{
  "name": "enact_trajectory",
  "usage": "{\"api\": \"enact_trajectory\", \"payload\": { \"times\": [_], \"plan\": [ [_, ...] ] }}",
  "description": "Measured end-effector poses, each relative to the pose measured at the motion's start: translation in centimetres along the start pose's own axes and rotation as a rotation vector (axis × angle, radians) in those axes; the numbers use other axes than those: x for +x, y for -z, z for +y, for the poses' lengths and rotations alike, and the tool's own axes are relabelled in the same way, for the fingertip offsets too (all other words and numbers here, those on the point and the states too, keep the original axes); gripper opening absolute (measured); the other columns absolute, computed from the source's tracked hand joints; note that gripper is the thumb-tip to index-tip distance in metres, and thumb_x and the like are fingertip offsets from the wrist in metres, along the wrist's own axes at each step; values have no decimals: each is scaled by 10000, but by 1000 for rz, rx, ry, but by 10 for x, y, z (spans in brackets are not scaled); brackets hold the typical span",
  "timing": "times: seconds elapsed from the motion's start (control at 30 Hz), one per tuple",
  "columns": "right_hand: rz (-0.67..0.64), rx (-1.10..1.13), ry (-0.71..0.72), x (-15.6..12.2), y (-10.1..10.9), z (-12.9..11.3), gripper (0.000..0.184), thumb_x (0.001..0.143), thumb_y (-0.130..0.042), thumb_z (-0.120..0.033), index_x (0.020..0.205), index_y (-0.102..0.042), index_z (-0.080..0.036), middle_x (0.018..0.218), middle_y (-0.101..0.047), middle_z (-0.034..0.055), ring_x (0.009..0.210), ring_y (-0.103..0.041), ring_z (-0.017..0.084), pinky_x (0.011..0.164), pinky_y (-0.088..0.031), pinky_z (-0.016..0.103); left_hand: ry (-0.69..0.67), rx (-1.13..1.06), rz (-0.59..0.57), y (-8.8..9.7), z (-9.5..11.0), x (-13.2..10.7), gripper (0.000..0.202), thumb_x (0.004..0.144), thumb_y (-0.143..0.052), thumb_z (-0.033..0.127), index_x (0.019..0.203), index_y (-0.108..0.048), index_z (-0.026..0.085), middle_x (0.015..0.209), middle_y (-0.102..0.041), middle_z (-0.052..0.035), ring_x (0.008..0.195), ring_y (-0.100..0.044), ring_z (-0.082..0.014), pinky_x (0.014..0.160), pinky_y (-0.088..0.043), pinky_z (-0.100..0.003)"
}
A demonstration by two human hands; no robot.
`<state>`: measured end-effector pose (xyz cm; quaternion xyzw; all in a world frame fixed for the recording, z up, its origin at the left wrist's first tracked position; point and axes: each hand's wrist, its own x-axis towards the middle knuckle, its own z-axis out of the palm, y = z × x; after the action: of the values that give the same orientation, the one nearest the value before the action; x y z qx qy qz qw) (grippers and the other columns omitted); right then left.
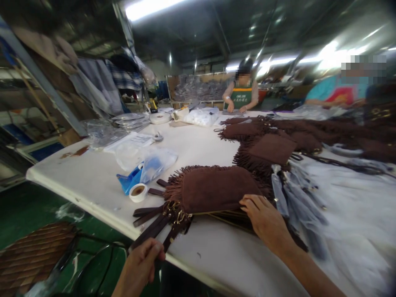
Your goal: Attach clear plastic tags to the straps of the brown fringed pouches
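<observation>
A brown suede bag with fringed edges (216,187) lies on top of a stack of similar bags near the table's front edge. My right hand (266,220) grips its near right edge, fingers bent over the top and the thumb hidden. Out at the front edge, my left hand (142,262) is closed around a dark brown strap (150,231). Several more straps with gold clasps (176,212) fan out from the left end of the stack.
Beside the stack are a blue tape dispenser (131,179) and a tape roll (138,192). More fringed bags (272,148) and plastic-wrapped straps (297,189) lie to the right. Two co-workers, one in a green apron (241,97), are across the table (198,144). A woven chair (34,255) stands left.
</observation>
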<state>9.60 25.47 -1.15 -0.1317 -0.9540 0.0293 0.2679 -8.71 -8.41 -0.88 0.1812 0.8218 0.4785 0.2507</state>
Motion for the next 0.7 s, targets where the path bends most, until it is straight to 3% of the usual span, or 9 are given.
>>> {"api": "enact_trajectory", "payload": {
  "times": [0.1,0.17,0.23,0.3,0.4,0.47,0.57,0.63,0.7],
  "plan": [
    [6,10,-7,-1,-1,-1,155,947,-533,-184,1093,-586,-178,1124,-597,91,1085,-538,272,959,-436,433,-148,207,340,6,10,-13,347,902,-491,529,938,-648,222,479,-515,57,477,-545,-160,511,-417,-240],
    [2,15,-5,-1,1,-2,170,947,-515,-151,1100,-584,-177,1131,-591,92,1088,-534,267,957,-440,424,-391,296,505,-7,26,-16,259,936,-481,426,1016,-635,234,672,-637,22,669,-643,-188,665,-499,-271],
    [1,15,-5,-1,2,-4,196,948,-492,-126,1116,-580,-175,1140,-585,95,1092,-530,265,958,-441,420,-692,372,537,-29,40,-11,204,953,-478,311,1057,-629,220,961,-686,-39,912,-659,-205,827,-513,-294],
    [5,11,-9,-1,4,-6,210,948,-485,-119,1128,-578,-174,1144,-583,98,1090,-529,265,960,-441,424,-894,474,467,-53,47,3,231,956,-482,238,1150,-603,206,1180,-631,-91,1090,-603,-228,940,-490,-340],
    [20,10,-15,-1,5,-8,189,942,-515,-140,1115,-583,-174,1131,-587,97,1067,-539,264,953,-447,430,-925,668,410,-70,32,28,282,957,-503,241,1230,-555,194,1281,-564,-128,1176,-549,-272,1001,-463,-447],
    [36,23,-14,-1,4,-8,171,936,-534,-153,1095,-591,-177,1117,-593,94,1046,-549,262,940,-456,431,-892,734,408,-59,11,39,267,968,-474,243,1210,-550,163,1242,-577,-141,1126,-579,-261,944,-511,-419],
    [66,62,-11,-1,1,-6,163,936,-532,-159,1082,-601,-182,1100,-604,91,1031,-557,262,923,-465,436,-815,895,415,-13,-12,41,229,981,-419,269,1048,-610,162,1051,-654,-112,983,-632,-259,876,-542,-420],
    [93,92,-20,0,-3,-4,160,942,-519,-173,1073,-609,-186,1091,-609,93,1020,-559,268,910,-468,450,-748,962,621,18,-7,31,274,971,-415,297,1056,-622,139,1132,-639,-151,1043,-610,-314,910,-515,-489],
    [116,107,-40,1,-3,-5,166,949,-498,-175,1066,-616,-187,1086,-612,99,1015,-558,274,909,-463,466,-674,888,850,31,9,20,333,947,-468,344,1165,-597,129,1315,-556,-177,1176,-538,-366,1006,-438,-552]
  ]
}}
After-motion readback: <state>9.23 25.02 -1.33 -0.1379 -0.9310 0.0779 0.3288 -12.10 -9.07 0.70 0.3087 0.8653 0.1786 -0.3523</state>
